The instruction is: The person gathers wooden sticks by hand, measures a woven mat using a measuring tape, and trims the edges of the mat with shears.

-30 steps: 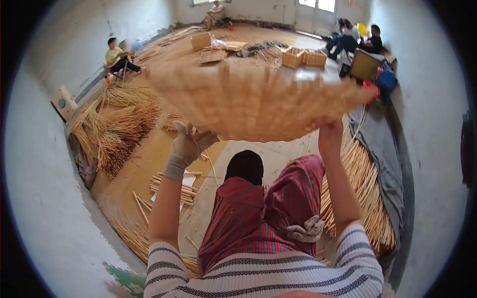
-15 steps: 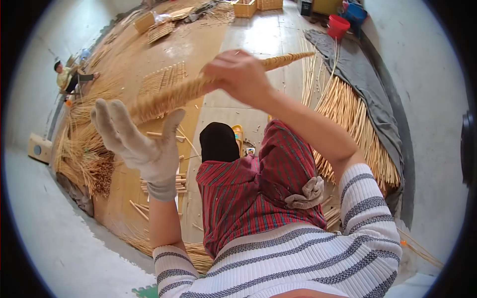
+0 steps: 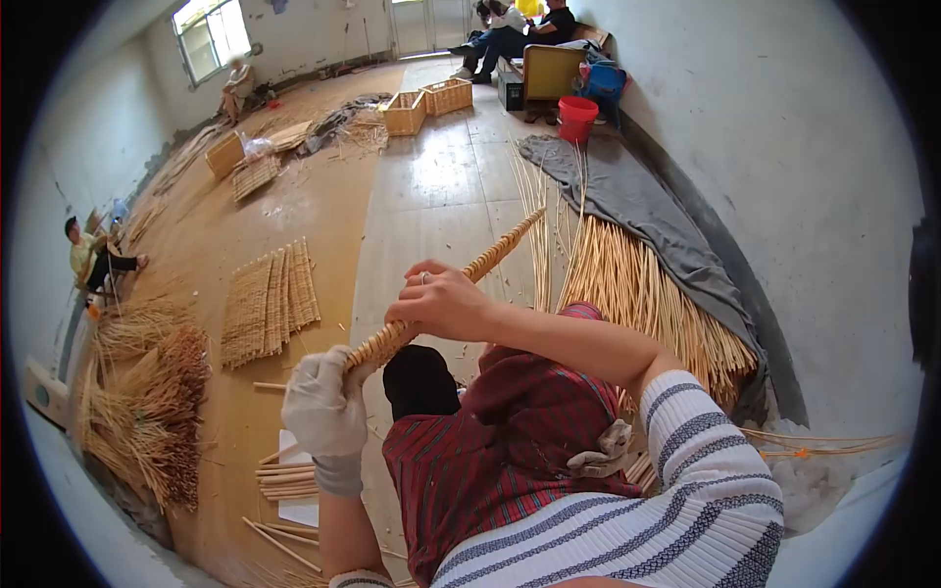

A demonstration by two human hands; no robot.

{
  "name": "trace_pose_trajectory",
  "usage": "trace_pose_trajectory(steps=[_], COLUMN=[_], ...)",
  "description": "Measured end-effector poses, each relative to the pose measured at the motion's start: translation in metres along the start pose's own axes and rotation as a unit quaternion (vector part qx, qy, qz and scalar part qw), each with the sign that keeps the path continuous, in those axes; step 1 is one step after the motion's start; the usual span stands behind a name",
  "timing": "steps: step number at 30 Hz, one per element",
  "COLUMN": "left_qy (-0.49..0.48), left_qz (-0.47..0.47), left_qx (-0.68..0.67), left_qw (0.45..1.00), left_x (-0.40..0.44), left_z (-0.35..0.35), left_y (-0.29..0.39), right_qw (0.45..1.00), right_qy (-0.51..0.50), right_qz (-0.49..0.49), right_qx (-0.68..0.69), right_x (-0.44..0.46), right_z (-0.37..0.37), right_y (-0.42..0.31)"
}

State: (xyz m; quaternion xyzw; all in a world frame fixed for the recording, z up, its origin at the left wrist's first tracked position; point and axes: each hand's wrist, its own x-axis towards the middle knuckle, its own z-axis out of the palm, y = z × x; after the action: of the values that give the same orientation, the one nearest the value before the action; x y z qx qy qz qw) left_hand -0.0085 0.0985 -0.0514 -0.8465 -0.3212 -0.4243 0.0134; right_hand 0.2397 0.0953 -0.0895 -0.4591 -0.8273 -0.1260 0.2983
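Note:
A woven wicker panel [image 3: 492, 257] is seen edge-on, slanting from lower left to upper right above my knees. My left hand [image 3: 326, 402], in a pale glove, is closed round its lower-left end. Bare and wearing a ring, my right hand [image 3: 441, 300] grips the panel's upper edge near the middle, its fingers bent over it. The panel's broad face is hidden at this angle. A second pale glove [image 3: 602, 451] lies on the red striped cloth [image 3: 490, 441] over my lap.
Flat woven panels [image 3: 272, 302] lie on the floor ahead-left, with short sticks [image 3: 287, 481] nearer. Reed bundles [image 3: 147, 421] are at left, long rods [image 3: 647, 304] under grey cloth [image 3: 637, 211] at right. Farther off are baskets [image 3: 405, 115], a red bucket [image 3: 577, 118] and several seated people.
The panel has turned from broadside to edge-on and come lower. My left hand, open half a second ago, has closed on its end. My right hand has shifted from its right edge to the middle.

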Motion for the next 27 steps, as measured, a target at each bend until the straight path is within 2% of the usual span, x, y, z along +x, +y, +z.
trace_pose_trajectory(steps=[2, 5, 7, 8, 9, 10, 11, 13, 16, 19, 20, 23, 27], left_qy=[0.013, 0.033, 0.026, 0.045, 0.062, 0.06, 0.064, 0.076, 0.053, 0.059, 0.055, 0.046, 0.049], left_qz=[-0.033, -0.027, -0.034, -0.008, 0.017, 0.011, 0.015, 0.016, 0.007, -0.013, -0.031, -0.052, -0.058], left_qx=[-0.022, -0.039, -0.039, -0.05, -0.06, -0.062, -0.063, -0.058, -0.087, -0.105, -0.107, -0.118, -0.111], left_qw=[0.999, 0.998, 0.998, 0.998, 0.996, 0.996, 0.996, 0.995, 0.995, 0.993, 0.992, 0.991, 0.991], left_x=[-0.012, -0.034, -0.046, -0.051, -0.056, -0.062, -0.066, -0.069, -0.075, -0.076, -0.077, -0.078, -0.078], left_z=[0.004, 0.008, 0.007, 0.006, 0.005, 0.003, 0.002, 0.0, -0.004, -0.003, -0.002, -0.004, -0.007], left_y=[0.0, -0.006, -0.014, -0.018, -0.02, -0.024, -0.028, -0.034, -0.042, -0.052, -0.056, -0.058, -0.057], right_qw=[1.0, 0.999, 0.998, 0.998, 0.994, 0.989, 0.989, 0.975, 0.965, 0.969, 0.973, 0.975, 0.978], right_qy=[-0.015, -0.006, 0.009, 0.005, 0.003, -0.001, -0.006, -0.07, -0.077, -0.026, -0.001, 0.016, -0.01], right_qz=[0.003, 0.03, 0.06, 0.061, 0.104, 0.146, 0.144, 0.196, 0.217, 0.226, 0.198, 0.166, 0.163], right_qx=[-0.01, 0.037, -0.02, -0.018, -0.023, -0.028, -0.026, -0.08, -0.123, -0.096, -0.121, -0.146, -0.133], right_x=[-0.005, -0.02, -0.041, -0.052, -0.063, -0.077, -0.092, -0.112, -0.126, -0.119, -0.115, -0.109, -0.112], right_z=[-0.005, -0.016, -0.022, -0.025, -0.027, -0.029, -0.032, -0.038, -0.034, -0.038, -0.04, -0.042, -0.043], right_y=[-0.006, -0.016, -0.009, -0.001, 0.011, 0.022, 0.032, 0.055, 0.073, 0.079, 0.079, 0.084, 0.089])
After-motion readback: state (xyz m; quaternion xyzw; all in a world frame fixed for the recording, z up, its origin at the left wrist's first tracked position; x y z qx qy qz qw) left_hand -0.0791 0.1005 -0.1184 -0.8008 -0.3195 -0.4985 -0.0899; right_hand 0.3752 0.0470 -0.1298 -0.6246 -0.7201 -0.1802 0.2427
